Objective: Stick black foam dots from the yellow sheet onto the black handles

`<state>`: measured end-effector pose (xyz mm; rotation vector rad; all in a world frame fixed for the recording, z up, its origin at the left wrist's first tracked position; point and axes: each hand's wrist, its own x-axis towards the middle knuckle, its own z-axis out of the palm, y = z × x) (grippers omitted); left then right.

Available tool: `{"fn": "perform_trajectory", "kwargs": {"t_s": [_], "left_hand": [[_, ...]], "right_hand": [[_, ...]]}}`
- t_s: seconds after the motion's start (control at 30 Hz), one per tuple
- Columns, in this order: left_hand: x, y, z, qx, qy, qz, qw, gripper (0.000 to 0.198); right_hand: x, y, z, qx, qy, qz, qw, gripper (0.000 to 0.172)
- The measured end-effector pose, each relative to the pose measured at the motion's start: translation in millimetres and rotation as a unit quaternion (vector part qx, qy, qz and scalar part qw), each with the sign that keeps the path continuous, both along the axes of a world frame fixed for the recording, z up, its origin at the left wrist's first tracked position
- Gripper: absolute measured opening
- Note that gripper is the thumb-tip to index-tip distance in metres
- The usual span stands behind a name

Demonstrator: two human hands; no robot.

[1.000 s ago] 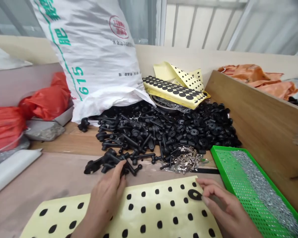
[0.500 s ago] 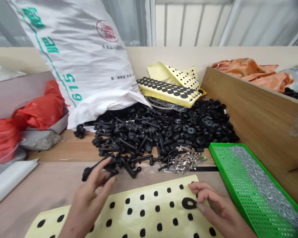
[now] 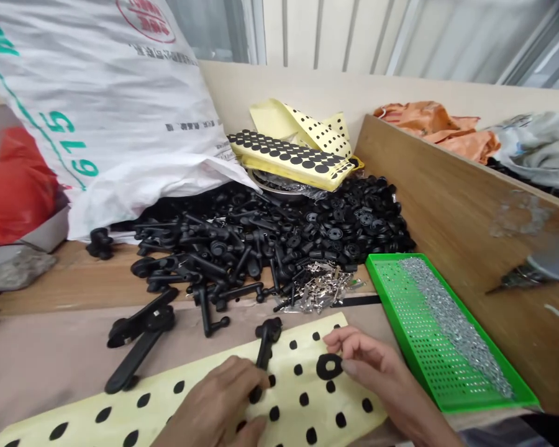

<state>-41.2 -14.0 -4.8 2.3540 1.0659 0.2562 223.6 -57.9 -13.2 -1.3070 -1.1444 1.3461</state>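
My left hand (image 3: 221, 400) is closed round a black crank handle (image 3: 264, 351), whose knobbed end points away from me over a yellow sheet (image 3: 205, 394) of black dots. My right hand (image 3: 370, 366) pinches the edge of a black ring-shaped pad (image 3: 329, 367) between thumb and fingers, just above the sheet's right part. To the left, a couple of loose crank handles (image 3: 137, 357) lie at the sheet's far edge. Beyond both hands spreads a heap of black handles (image 3: 214, 248), with small metal pieces (image 3: 323, 285) at its front.
A green perforated tray (image 3: 391, 329) of small silvery parts stands at right, beside a wooden board (image 3: 428, 211). A power-driver-like tool (image 3: 526, 276), partly blurred, sits near the board. A large white sack (image 3: 135, 118) leans behind the heap, and dotted yellow sheets (image 3: 289, 167) lie stacked beyond it.
My left hand has moved right and toward me, from the heap's front edge to over the sheet, now with a crank handle. My right hand still holds the ring; the view has turned right.
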Motion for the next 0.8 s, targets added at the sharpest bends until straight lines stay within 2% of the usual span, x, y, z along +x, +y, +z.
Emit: {"fn": "perform_trajectory", "kwargs": {"t_s": [0.03, 0.1, 0.17, 0.23, 0.3, 0.37, 0.4, 0.47, 0.53, 0.6, 0.67, 0.8], "left_hand": [[8, 3, 3.5, 0.006, 0.042, 0.031, 0.999, 0.015], [24, 10, 8.1, 0.030, 0.136, 0.089, 0.986, 0.023], [38, 18, 8.8, 0.065, 0.220, 0.110, 0.967, 0.032], [47, 26, 7.1, 0.075, 0.262, 0.111, 0.956, 0.038], [49, 33, 5.3, 0.042, 0.216, 0.113, 0.969, 0.041], [48, 35, 4.7, -0.039, 0.084, 0.119, 0.989, 0.039], [48, 35, 4.8, -0.097, 0.006, 0.119, 0.988, 0.038], [51, 33, 5.2, -0.238, -0.122, 0.117, 0.956, 0.037], [57, 29, 5.2, -0.378, -0.198, 0.101, 0.899, 0.037], [63, 26, 4.4, -0.456, -0.242, 0.088, 0.852, 0.038], [66, 24, 3.9, -0.474, -0.261, 0.075, 0.838, 0.040], [62, 23, 9.9, -0.425, -0.229, 0.079, 0.872, 0.041]], "right_hand": [[0, 0, -1.0, -0.001, 0.001, 0.001, 1.000, 0.022], [0, -1, -3.8, 0.003, 0.004, 0.007, 1.000, 0.020], [0, -1, -6.8, 0.008, 0.010, 0.011, 1.000, 0.020], [-1, -2, -9.3, 0.012, 0.014, 0.011, 1.000, 0.021], [-1, -2, -10.6, 0.012, 0.017, 0.011, 1.000, 0.021], [-1, -2, -9.9, 0.005, 0.034, 0.008, 0.999, 0.022], [-1, -2, -8.9, 0.000, 0.050, 0.006, 0.999, 0.021], [-2, 0, -5.9, -0.007, 0.088, -0.003, 0.996, 0.020], [-4, 2, -3.0, -0.010, 0.120, -0.010, 0.993, 0.017], [-7, 4, -1.3, -0.015, 0.137, -0.017, 0.990, 0.015], [-9, 6, -1.2, -0.021, 0.144, -0.025, 0.989, 0.014], [-13, 6, -2.6, -0.026, 0.146, -0.030, 0.988, 0.012]]}}
